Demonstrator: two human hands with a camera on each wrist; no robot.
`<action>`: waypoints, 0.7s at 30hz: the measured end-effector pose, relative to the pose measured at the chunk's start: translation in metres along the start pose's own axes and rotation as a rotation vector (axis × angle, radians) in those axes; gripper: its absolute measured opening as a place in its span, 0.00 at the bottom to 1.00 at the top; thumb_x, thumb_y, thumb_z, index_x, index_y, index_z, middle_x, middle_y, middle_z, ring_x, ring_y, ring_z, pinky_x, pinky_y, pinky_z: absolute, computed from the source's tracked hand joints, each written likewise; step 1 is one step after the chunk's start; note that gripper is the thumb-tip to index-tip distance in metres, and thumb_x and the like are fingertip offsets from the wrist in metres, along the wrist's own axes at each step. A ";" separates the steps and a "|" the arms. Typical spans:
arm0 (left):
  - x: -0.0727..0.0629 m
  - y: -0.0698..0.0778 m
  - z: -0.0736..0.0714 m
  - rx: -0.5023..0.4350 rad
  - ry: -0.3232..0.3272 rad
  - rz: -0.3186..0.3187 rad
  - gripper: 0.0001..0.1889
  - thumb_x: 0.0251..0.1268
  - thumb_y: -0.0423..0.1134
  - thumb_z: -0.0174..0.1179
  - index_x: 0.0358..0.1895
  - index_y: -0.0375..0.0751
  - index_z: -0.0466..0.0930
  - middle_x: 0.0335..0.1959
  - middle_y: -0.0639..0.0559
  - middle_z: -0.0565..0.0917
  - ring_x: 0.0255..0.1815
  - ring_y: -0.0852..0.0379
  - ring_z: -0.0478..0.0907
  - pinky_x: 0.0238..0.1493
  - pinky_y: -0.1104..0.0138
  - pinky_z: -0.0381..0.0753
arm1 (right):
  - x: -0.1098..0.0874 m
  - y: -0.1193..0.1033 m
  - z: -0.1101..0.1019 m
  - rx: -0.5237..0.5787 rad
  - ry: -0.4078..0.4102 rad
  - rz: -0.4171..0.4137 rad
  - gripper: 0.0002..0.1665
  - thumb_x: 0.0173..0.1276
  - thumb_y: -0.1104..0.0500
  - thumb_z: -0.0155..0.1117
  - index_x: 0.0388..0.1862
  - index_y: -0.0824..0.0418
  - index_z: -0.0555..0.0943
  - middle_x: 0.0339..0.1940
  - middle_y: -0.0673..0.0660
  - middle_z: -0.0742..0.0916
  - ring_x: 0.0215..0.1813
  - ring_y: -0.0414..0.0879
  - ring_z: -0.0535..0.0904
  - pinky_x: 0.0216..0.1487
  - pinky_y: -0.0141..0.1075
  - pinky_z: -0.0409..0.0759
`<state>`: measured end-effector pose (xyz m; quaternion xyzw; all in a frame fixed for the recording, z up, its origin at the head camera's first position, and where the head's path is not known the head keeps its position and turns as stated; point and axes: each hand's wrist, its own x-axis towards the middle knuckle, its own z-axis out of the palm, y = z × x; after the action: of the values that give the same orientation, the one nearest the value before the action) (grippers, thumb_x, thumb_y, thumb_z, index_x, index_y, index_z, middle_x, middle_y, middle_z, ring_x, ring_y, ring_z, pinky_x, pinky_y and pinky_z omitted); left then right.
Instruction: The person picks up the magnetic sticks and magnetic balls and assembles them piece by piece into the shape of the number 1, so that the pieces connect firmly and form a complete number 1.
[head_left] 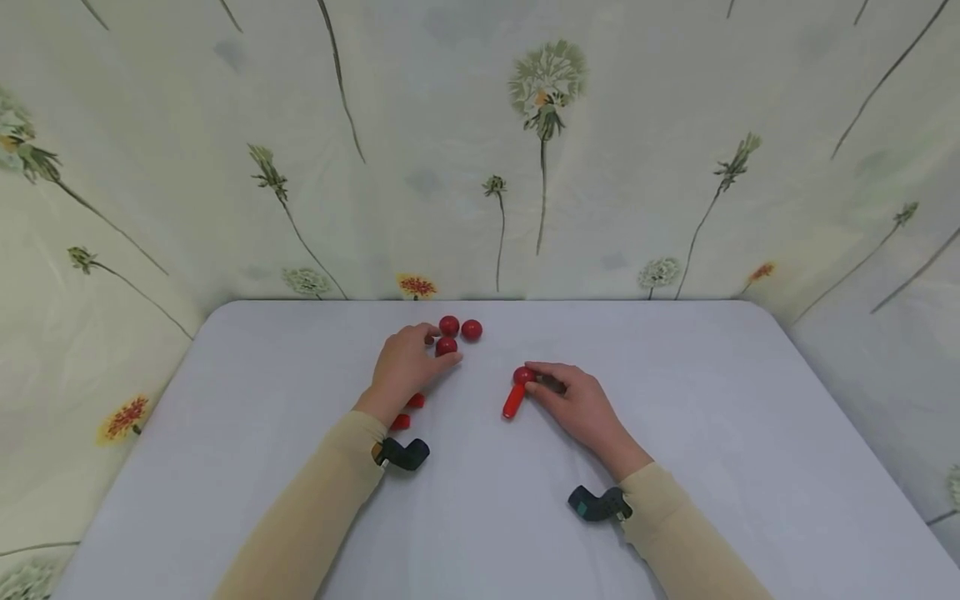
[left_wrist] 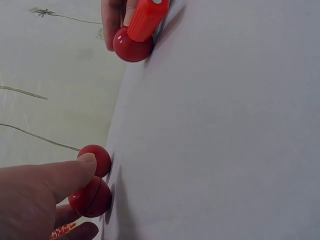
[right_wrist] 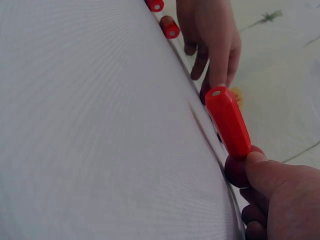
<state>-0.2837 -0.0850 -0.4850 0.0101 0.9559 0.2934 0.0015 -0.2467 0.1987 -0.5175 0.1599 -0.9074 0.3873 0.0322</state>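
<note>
My right hand (head_left: pixel 581 408) pinches a red ball (head_left: pixel 523 376) between thumb and fingers. Joined end-on to that ball is a red faceted stick (right_wrist: pixel 230 122) with a small pale disc in its free end, pointing toward me; the thumb tip lies where the two meet. To the left, my left hand (head_left: pixel 408 367) has its thumb and fingers around another glossy red ball (head_left: pixel 446 347), which shows a seam in the left wrist view. Just behind that ball sit two more red balls, one to the left (head_left: pixel 448 326) and one to the right (head_left: pixel 472 330).
Two short red sticks, one nearer (head_left: pixel 401 422) and one farther (head_left: pixel 416 401), lie beside my left wrist, partly covered by it. A white-covered table (head_left: pixel 480 517) spreads beneath everything. Behind its far edge hangs a flower-printed curtain (head_left: pixel 450 167).
</note>
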 end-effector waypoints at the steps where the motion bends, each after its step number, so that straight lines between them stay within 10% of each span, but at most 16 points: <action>1: 0.000 0.000 0.000 0.007 0.003 0.001 0.32 0.56 0.60 0.68 0.61 0.46 0.77 0.49 0.50 0.80 0.50 0.50 0.73 0.50 0.57 0.78 | 0.000 0.000 0.000 0.002 -0.001 -0.001 0.24 0.68 0.47 0.67 0.63 0.47 0.80 0.55 0.47 0.84 0.54 0.44 0.79 0.55 0.45 0.78; 21: -0.006 0.004 -0.006 0.001 0.017 0.005 0.23 0.62 0.54 0.66 0.56 0.46 0.79 0.46 0.51 0.80 0.46 0.50 0.73 0.49 0.59 0.77 | 0.000 0.001 0.000 -0.005 0.000 -0.002 0.24 0.69 0.46 0.67 0.63 0.46 0.80 0.55 0.46 0.84 0.55 0.44 0.78 0.55 0.45 0.78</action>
<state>-0.2776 -0.0853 -0.4778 0.0103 0.9560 0.2933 -0.0072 -0.2471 0.1992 -0.5180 0.1608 -0.9082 0.3851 0.0331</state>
